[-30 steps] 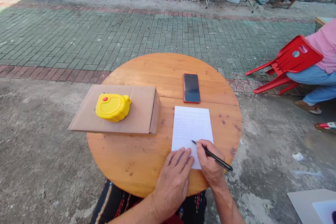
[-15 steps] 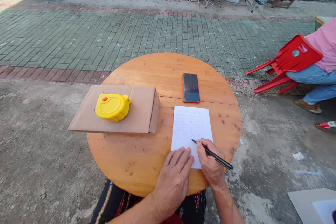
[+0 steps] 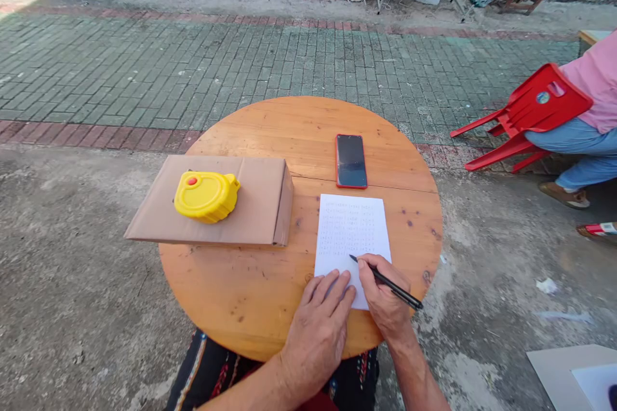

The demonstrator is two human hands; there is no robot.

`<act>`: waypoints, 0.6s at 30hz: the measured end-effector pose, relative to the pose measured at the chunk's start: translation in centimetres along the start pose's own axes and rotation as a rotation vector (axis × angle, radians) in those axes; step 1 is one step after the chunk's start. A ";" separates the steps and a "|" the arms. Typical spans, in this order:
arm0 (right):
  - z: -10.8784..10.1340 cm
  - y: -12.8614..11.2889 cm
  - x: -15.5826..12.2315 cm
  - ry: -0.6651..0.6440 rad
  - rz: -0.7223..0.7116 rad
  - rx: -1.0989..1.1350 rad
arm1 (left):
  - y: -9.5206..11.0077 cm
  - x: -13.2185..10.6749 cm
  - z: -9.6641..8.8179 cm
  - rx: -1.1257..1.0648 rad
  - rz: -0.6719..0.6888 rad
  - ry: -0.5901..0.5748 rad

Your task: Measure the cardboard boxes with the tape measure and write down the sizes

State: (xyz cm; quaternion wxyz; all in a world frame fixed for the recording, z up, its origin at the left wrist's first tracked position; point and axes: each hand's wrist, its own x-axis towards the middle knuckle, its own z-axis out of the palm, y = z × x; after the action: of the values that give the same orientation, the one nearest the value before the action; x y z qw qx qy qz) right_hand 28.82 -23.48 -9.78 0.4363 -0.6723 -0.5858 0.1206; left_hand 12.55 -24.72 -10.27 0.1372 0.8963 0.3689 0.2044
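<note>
A white sheet of paper (image 3: 354, 221) lies on the round wooden table (image 3: 231, 298), its upper part covered with rows of small handwriting too fine to read. My right hand (image 3: 388, 298) is closed around a black pen (image 3: 396, 290), whose tip is at the lowest written row. Flat across the sheet's lower left corner rests my left hand (image 3: 321, 321), fingers stretched out and holding nothing. Just beyond the paper's top edge is a phone (image 3: 351, 162) in a red case, dark screen facing up.
On the table's left a cardboard box (image 3: 255, 202) bears a yellow tape-measure-shaped case (image 3: 207, 196) with a red button. A person in a pink top (image 3: 595, 80) sits on a red plastic chair (image 3: 540, 106) at right. Another sheet (image 3: 598, 382) lies lower right.
My right hand and the pen have shifted slightly to the left along the lowest row. My left hand, the paper and the phone stay where they were.
</note>
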 end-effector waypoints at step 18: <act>0.0 -0.1 0.2 -0.011 -0.001 -0.021 | 0.0 -0.1 0.0 -0.002 0.005 -0.005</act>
State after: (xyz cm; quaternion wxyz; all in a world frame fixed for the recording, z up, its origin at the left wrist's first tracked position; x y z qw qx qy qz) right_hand 28.79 -23.34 -9.62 0.4259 -0.6760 -0.5897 0.1179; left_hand 12.51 -24.75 -10.32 0.1386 0.8974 0.3663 0.2031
